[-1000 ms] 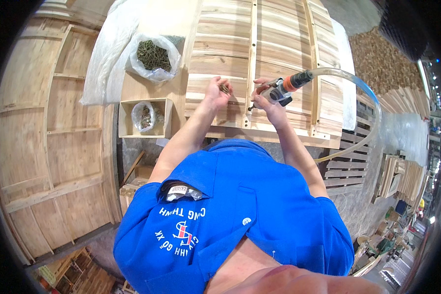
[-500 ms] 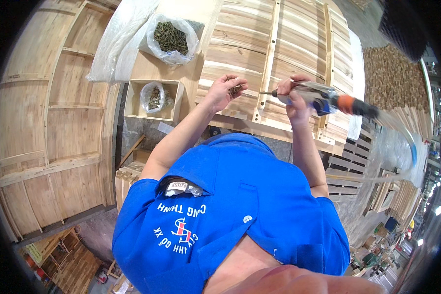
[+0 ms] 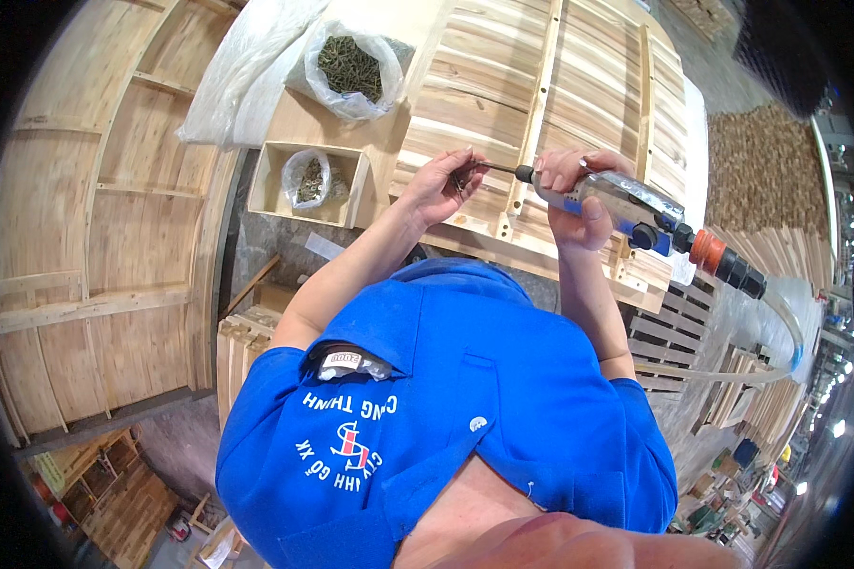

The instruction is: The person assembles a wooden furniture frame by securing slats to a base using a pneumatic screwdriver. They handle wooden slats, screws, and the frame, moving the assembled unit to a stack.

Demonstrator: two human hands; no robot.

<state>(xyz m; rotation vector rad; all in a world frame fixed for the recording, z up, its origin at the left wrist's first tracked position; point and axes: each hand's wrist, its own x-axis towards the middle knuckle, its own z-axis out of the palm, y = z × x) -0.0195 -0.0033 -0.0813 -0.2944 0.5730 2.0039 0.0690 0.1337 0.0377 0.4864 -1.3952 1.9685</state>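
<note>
My right hand (image 3: 579,194) grips a pneumatic screwdriver (image 3: 621,201), held level over a slatted wooden panel (image 3: 474,90). Its thin bit points left and reaches the fingertips of my left hand (image 3: 436,188). That hand is curled around several dark screws (image 3: 462,178), with thumb and forefinger pinched near the bit's tip. Whether a screw sits on the bit is too small to tell. Below the bit runs a narrow wooden batten (image 3: 531,123) with holes in it, lying across the panel's slats.
Left of the panel stand a plastic bag of screws (image 3: 351,71) and a wooden box (image 3: 261,194) holding a smaller bag of hardware. An air hose (image 3: 789,327) loops from the tool at the right. A large framed wooden panel (image 3: 52,228) stands far left; a slatted pallet (image 3: 669,322) lies right.
The screwdriver has swung slightly, its rear end dropping lower, and its bit has come to my left fingertips. My left hand's fingers have closed toward the bit. The view has shifted a little.
</note>
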